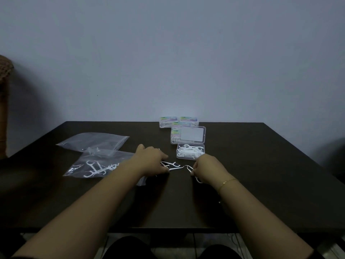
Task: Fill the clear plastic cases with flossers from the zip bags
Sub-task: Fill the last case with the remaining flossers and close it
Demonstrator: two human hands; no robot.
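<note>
Two bare forearms reach out from the bottom edge across a dark table (242,193). The left hand (152,159) lies palm-down over a small scatter of loose white flossers (172,165), its fingertips curled onto them and pinching at one. The right hand (207,168) pinches another flosser (188,167) between thumb and fingers; a thin gold bracelet (226,182) circles that wrist.

Just beyond the hands sits the open case (190,153), partly filled with a tangle of flossers, its hinged lid (192,134) standing up behind it. Behind the lid, four closed cases (166,122) with colourful labels cluster near the far edge — the lid partly hides two of them.

To the left lie two zip bags: the near bag (97,165), partly under the left forearm, holds a few flossers, while the far bag (93,142) looks nearly flat. A brown woven object (4,71) stands at the left edge against the pale wall.
</note>
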